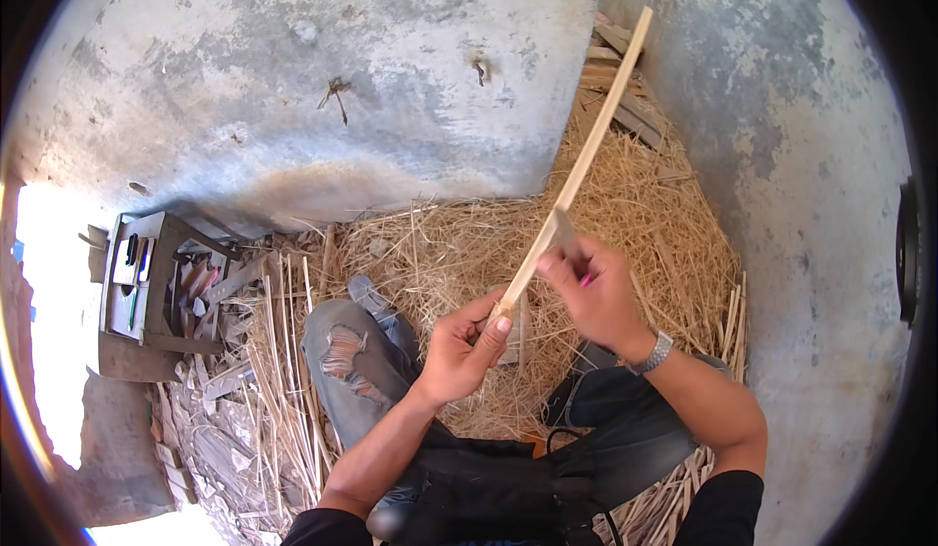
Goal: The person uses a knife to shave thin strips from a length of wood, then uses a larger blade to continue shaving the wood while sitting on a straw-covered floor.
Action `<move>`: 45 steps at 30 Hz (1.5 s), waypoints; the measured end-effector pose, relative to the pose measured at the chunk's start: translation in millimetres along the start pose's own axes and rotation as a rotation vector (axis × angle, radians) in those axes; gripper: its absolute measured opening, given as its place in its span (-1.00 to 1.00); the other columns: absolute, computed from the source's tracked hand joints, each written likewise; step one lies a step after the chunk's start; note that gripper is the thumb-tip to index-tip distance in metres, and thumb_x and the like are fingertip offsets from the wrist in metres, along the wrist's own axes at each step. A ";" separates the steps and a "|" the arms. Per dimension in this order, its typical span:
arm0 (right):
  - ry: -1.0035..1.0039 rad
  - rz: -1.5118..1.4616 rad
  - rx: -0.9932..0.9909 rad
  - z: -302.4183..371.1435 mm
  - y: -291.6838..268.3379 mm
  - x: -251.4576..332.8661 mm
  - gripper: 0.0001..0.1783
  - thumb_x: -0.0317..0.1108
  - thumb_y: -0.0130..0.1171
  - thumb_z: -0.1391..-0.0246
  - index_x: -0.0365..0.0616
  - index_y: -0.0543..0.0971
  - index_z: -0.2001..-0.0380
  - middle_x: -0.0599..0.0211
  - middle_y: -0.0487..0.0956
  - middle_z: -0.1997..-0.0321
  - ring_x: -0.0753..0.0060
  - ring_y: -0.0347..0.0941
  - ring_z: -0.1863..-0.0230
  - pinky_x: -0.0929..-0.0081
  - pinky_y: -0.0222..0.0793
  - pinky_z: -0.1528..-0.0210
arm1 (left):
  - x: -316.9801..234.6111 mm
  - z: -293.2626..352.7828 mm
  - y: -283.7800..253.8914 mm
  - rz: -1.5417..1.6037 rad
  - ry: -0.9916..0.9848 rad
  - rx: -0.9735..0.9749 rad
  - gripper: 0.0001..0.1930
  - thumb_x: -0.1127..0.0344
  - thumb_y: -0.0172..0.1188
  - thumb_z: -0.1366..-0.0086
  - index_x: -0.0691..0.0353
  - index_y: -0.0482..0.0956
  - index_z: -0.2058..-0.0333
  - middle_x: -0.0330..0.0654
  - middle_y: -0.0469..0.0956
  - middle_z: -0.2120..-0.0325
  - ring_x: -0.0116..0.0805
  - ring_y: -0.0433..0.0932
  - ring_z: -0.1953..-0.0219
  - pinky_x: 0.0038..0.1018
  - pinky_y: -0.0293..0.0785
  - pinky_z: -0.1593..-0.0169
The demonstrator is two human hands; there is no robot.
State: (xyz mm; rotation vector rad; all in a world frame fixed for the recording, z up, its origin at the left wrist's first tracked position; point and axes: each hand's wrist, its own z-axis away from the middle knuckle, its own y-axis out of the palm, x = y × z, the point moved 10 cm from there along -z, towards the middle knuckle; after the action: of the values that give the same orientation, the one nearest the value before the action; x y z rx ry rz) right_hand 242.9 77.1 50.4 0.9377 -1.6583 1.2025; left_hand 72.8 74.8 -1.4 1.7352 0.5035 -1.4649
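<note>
My left hand (463, 347) is closed around the lower end of a long, pale wooden strip (604, 126), which slants up and to the right. In my right hand (594, 290) is a knife (565, 233); its greyish blade meets the strip around the middle. A bit of pink shows between my right fingers, and most of the handle is hidden in the grip. Both hands are in front of my lap, above a thick bed of straw-like shavings (449, 243).
At the left, a small wooden stool (147, 287) bears pens or small tools. Long thin sticks (283, 370) lie beside my left knee. Wood pieces (625, 106) are piled in the far corner. Worn plaster walls (371, 77) stand ahead and to the right.
</note>
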 end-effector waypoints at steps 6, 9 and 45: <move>0.037 -0.134 -0.242 -23.6 -53.3 -11.8 -0.67 -0.13 0.29 -0.28 -0.21 0.60 0.35 0.70 0.29 0.66 0.82 0.09 0.61 0.64 -0.04 0.57 | -3.0 3.9 18.4 0.264 -0.165 0.131 -0.47 0.26 -0.13 -0.59 0.40 0.13 -0.40 -0.46 0.16 0.77 -0.67 0.10 0.75 -0.64 0.08 0.61; 0.096 -0.174 -0.305 -25.4 -75.4 -12.2 -0.67 -0.12 0.28 -0.29 -0.23 0.63 0.28 0.72 0.28 0.64 0.84 0.07 0.61 0.66 -0.06 0.57 | 1.7 11.2 21.3 0.520 -0.344 0.211 -0.48 0.25 -0.18 -0.60 0.42 0.12 -0.40 -0.49 0.07 0.81 -0.66 0.03 0.80 -0.62 0.01 0.65; -0.599 0.487 -0.094 -1.3 -14.2 51.6 -0.33 -0.52 0.08 -0.12 0.10 0.46 -0.34 0.32 0.49 0.57 0.37 0.34 0.69 0.37 0.26 0.63 | 12.4 3.1 16.9 0.652 -0.338 0.100 -0.51 0.29 -0.18 -0.60 0.21 0.15 -0.43 -0.48 0.02 0.79 -0.66 -0.04 0.77 -0.60 0.00 0.61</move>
State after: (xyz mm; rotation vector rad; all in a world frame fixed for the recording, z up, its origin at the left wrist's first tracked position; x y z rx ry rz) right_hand 238.2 70.4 103.3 0.9156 -2.5086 1.2016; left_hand 86.3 59.9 -7.9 1.4785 -0.2995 -1.2659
